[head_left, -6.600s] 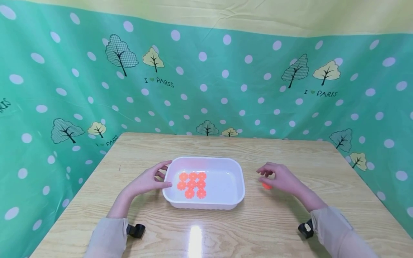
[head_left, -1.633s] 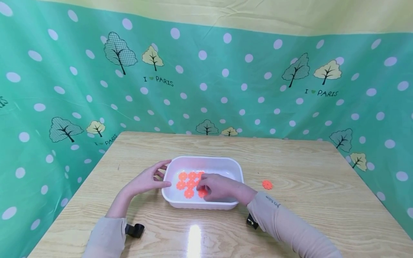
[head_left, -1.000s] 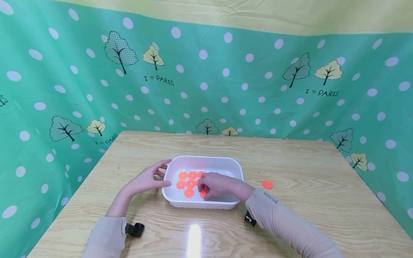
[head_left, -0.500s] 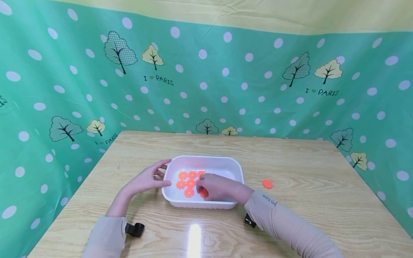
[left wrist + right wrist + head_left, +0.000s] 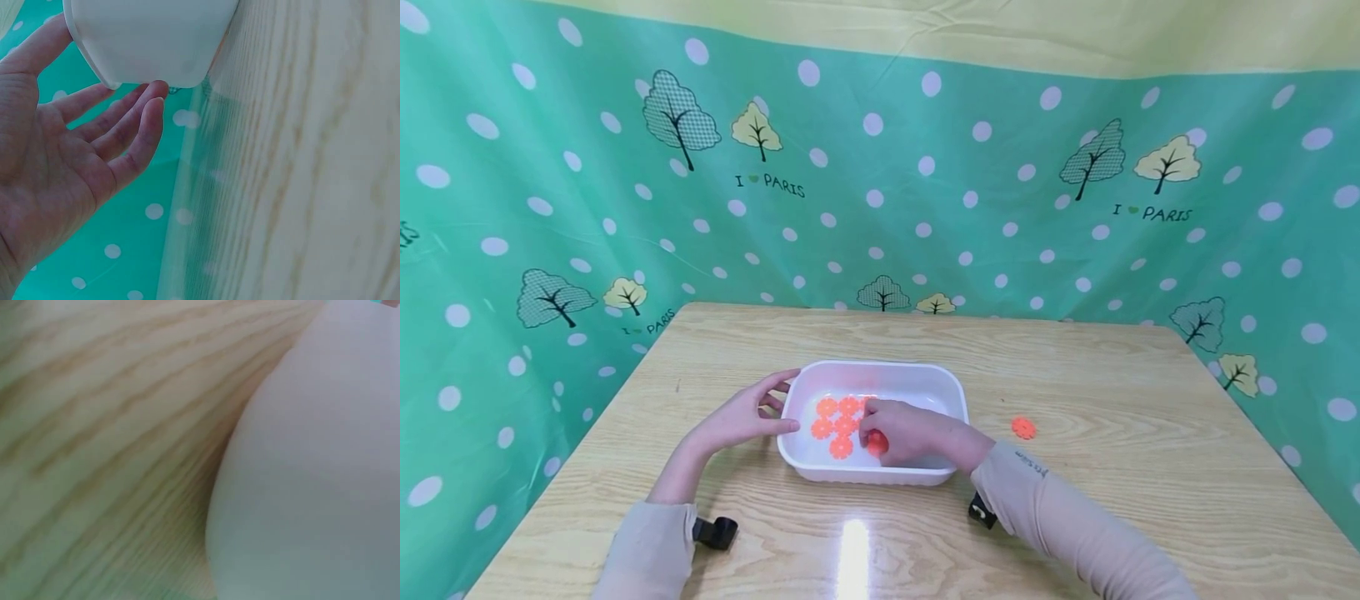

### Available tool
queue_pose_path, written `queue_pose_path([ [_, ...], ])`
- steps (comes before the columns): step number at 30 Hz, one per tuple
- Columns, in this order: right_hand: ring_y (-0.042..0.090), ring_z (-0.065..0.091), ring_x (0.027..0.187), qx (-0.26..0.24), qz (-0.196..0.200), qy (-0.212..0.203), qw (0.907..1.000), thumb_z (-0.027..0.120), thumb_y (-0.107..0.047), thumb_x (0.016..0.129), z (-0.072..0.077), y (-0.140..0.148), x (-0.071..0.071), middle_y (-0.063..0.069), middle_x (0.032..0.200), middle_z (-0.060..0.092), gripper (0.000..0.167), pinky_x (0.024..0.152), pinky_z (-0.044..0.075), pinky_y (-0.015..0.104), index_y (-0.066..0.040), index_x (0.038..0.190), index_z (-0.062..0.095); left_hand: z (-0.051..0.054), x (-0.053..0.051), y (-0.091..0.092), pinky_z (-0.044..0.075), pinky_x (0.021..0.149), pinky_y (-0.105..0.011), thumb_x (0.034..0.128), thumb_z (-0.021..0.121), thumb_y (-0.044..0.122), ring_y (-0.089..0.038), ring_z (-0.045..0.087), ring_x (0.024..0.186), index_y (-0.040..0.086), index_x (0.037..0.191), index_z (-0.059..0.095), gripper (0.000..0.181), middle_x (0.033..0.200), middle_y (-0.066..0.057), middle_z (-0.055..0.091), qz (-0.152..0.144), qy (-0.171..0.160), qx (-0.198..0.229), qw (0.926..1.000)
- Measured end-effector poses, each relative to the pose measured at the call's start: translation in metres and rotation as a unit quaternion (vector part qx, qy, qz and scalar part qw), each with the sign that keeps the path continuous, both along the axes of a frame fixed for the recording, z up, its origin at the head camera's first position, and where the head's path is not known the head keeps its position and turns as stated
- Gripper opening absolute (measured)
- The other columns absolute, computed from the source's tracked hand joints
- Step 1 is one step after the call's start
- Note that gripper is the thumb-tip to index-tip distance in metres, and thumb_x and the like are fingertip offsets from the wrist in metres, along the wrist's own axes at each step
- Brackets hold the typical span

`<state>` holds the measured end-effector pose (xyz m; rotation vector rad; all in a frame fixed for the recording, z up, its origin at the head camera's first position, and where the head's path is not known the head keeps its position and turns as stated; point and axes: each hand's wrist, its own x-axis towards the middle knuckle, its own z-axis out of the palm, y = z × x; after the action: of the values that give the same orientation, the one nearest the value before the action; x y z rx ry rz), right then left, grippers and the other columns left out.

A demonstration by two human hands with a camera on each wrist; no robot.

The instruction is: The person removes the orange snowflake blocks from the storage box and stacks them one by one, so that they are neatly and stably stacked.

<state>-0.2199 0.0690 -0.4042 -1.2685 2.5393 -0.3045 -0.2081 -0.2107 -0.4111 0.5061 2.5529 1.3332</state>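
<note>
A white plastic tub (image 5: 925, 477) stands on the table, with several orange notched plastic discs (image 5: 841, 447) lying flat in its left half. My left hand (image 5: 747, 417) holds the tub's left end, thumb on the near part of the rim and fingers spread along the outer wall. Inside the tub, my right hand (image 5: 910, 432) has curled fingers and pinches an orange notched disc (image 5: 877, 443), which looks tilted. That hand partly covers the neighbouring discs. In the right wrist view only the tub's outer wall (image 5: 300, 475) and table show; the right fingers are out of sight.
One more orange disc (image 5: 1023, 427) lies on the wooden table (image 5: 1075, 367), right of the tub. A green dotted curtain (image 5: 880, 167) hangs behind the table and at its sides. Black straps with small devices (image 5: 716, 533) sit at the wrists.
Since the earliest frame, my right hand has moved left from the disc on the table into the tub. Over the last second the disc at its fingers has tilted slightly. The left hand stays put.
</note>
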Motion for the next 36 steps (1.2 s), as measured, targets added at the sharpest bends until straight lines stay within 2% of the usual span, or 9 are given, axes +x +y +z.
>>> queue_pose_path([
  [5,0.005,0.045,0.077,0.006,0.010,-0.009,0.9999,0.071,-0.010,0.073,0.003,0.003,-0.001,-0.009,0.087,0.047,0.025,0.070,0.040,0.015,-0.020,0.095,0.064,0.001,0.000,0.001,0.047,0.081,-0.033,0.0765,0.073,0.028,-0.021,0.053,0.098,0.015,0.140,0.031,0.077,0.119,-0.013,0.051,-0.001,0.000,0.003,1.0000],
  [9,0.005,0.045,0.076,0.005,0.016,0.001,0.9999,0.070,-0.010,0.072,0.003,0.004,-0.001,-0.009,0.084,0.048,0.025,0.069,0.039,0.015,-0.018,0.095,0.064,0.002,0.000,0.001,0.047,0.081,-0.033,0.0769,0.072,0.027,-0.022,0.054,0.098,0.015,0.140,0.031,0.076,0.118,-0.013,0.051,-0.001,0.000,0.003,1.0000],
  [17,0.004,0.045,0.073,-0.043,0.021,0.024,0.9986,0.070,-0.014,0.071,0.001,0.008,-0.001,-0.007,0.086,0.053,0.027,0.069,0.038,0.015,-0.014,0.099,0.067,0.001,0.000,0.000,0.048,0.079,-0.032,0.0776,0.072,0.024,-0.022,0.053,0.098,0.014,0.141,0.031,0.076,0.118,-0.013,0.053,-0.003,-0.002,0.006,1.0000],
  [24,0.003,0.048,0.069,-0.096,-0.005,0.015,0.9952,0.071,-0.019,0.072,0.004,0.012,-0.003,-0.006,0.087,0.055,0.024,0.065,0.041,0.014,-0.014,0.095,0.069,-0.001,0.000,0.000,0.049,0.078,-0.031,0.0775,0.072,0.024,-0.022,0.053,0.099,0.014,0.141,0.030,0.076,0.119,-0.012,0.052,0.003,-0.006,0.004,1.0000],
  [29,0.007,0.052,0.071,-0.121,-0.020,-0.002,0.9925,0.071,-0.021,0.073,0.009,0.017,-0.004,-0.005,0.087,0.056,0.024,0.065,0.043,0.015,-0.014,0.095,0.069,-0.001,0.000,0.000,0.049,0.078,-0.031,0.0773,0.072,0.024,-0.022,0.053,0.098,0.014,0.141,0.031,0.076,0.119,-0.012,0.051,0.002,-0.005,0.007,1.0000],
  [36,0.010,0.054,0.077,-0.130,-0.019,0.030,0.9909,0.071,-0.025,0.074,0.015,0.025,-0.005,-0.005,0.091,0.057,0.026,0.069,0.044,0.017,-0.014,0.098,0.069,0.000,-0.001,0.001,0.048,0.079,-0.032,0.0757,0.073,0.029,-0.022,0.054,0.097,0.016,0.140,0.032,0.078,0.119,-0.012,0.050,-0.004,-0.003,0.006,1.0000],
])
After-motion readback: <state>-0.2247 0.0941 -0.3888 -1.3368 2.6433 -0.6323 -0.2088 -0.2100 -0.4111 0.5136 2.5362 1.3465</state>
